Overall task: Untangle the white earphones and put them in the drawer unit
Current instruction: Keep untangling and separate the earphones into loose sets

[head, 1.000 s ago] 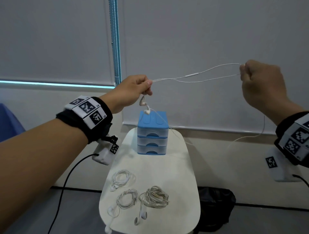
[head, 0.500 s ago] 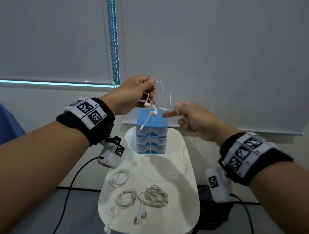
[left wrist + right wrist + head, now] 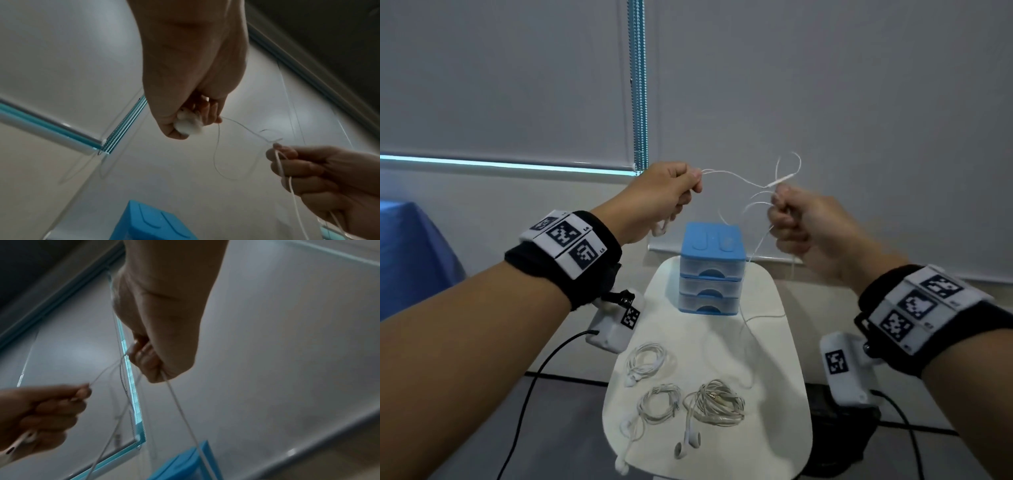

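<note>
White thin earphone cable (image 3: 736, 178) hung at mid-frame above the blue three-drawer plastic unit (image 3: 710, 267), pinched by my left hand (image 3: 664, 198), whose fingers (image 3: 213, 112) also curled round the earbuds (image 3: 189, 123), and by my right hand (image 3: 801, 222), its fingers clamped on gathered loops. I judged slow, slack pulls best, feeding the tail through. I counted one drawer unit and three coiled earphone bundles (image 3: 722, 402) on the white oval worktop (image 3: 774, 445).

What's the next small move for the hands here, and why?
Probably part the hands to draw the cord straight: the left hand holds the earbuds, the right hand pinches loose loops, and slack trails onto the table. The drawer unit looks shut.
</note>
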Motion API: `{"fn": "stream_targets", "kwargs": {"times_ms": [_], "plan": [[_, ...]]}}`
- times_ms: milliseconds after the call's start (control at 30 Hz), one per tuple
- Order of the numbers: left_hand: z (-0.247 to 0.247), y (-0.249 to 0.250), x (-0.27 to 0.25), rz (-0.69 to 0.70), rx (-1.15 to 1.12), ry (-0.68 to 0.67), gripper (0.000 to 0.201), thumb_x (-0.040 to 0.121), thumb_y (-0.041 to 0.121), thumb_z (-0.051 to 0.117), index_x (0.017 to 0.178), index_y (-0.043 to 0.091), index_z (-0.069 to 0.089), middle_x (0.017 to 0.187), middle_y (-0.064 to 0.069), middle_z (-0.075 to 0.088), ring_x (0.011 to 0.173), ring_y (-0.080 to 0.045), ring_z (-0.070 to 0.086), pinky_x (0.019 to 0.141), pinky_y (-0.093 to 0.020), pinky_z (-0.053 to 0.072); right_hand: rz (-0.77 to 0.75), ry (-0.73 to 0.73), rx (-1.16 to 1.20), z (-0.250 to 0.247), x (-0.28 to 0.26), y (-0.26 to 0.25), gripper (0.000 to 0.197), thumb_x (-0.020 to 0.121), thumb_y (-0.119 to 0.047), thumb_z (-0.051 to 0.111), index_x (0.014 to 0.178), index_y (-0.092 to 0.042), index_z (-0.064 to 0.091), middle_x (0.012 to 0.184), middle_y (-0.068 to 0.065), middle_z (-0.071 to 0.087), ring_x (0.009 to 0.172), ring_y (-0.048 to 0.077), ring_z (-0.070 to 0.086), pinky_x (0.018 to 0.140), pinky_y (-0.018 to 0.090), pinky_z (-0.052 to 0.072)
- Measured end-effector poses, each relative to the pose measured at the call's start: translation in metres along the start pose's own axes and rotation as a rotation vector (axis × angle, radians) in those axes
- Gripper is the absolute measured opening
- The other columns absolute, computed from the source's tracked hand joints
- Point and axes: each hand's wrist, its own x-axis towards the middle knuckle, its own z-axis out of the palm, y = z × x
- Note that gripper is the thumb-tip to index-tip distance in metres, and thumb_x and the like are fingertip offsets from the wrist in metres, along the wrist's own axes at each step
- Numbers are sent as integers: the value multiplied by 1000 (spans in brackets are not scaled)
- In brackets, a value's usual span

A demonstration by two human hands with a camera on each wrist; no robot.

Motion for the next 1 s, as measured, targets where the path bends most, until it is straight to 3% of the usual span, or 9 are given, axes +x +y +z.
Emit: {"fn": "stream_targets", "kwargs": {"times_ms": [133,267,400,533,600,700,767,900,1000], "plan": [[-2,-8,-5,-66,21,-58,31,109,29,48,87,13,62,58,5,39,51,-12,32,53,-25,31,-124,239,-609,-29,4,-19,40,109,-24,38,70,-18,43,54,-1,38,46,15,29,41,24,24],[1,-13,-15,-93,-15,-166,30,109,27,49,86,13,61,60,3,45,51,-12,42,51,-21,38,-136,370,-1379,-70,3,-38,40,110,-21,37,82,2,54,88,21,56,84,35,51,74,42,38],[7,-12,-32,-121,-109,-386,26,107,19,49,86,8,60,60,-2,44,51,-17,44,52,-26,39,-38,397,-1644,-110,-6,-45,41,110,-31,33,73,-17,44,89,13,51,82,34,49,75,40,38],[12,-9,-48,-157,-25,-641,41,102,36,51,103,0,71,58,-2,33,44,-15,31,60,-31,36,-101,439,-1682,-118,-18,-50,39,110,-40,31,79,-21,47,96,7,41,81,35,50,79,45,46],[13,-10,-53,-179,6,-742,45,100,41,51,107,2,72,57,-1,30,43,-14,29,63,-28,41,-128,314,-1657,-110,-22,-49,41,110,-37,34,76,-18,47,88,8,48,79,34,49,75,41,40],[12,-16,-58,-206,-109,-784,29,106,24,48,93,5,65,60,-2,34,46,-13,35,65,-28,49,-98,94,-1561,-93,-28,-40,43,109,-31,42,73,-9,52,70,5,55,69,25,51,64,36,36],[9,-22,-60,-257,-253,-726,28,107,19,46,83,8,58,63,-1,33,48,-11,32,58,-25,46,-77,30,-1497,-88,-32,-31,45,109,-30,43,70,-10,50,62,1,52,60,20,46,60,33,34],[-8,-27,-60,-305,-553,-480,32,103,23,42,73,17,52,62,7,18,51,-7,10,41,-18,11,-77,-29,-1306,-88,-38,-8,45,109,-31,44,68,-13,48,56,-6,46,55,15,39,60,34,33],[-17,-27,-59,-236,-806,-304,26,101,26,45,79,18,57,58,9,18,50,-9,6,39,-19,8,-94,-65,-1156,-76,-45,11,43,110,-31,42,73,-10,47,64,0,46,56,12,37,61,34,33]]}}
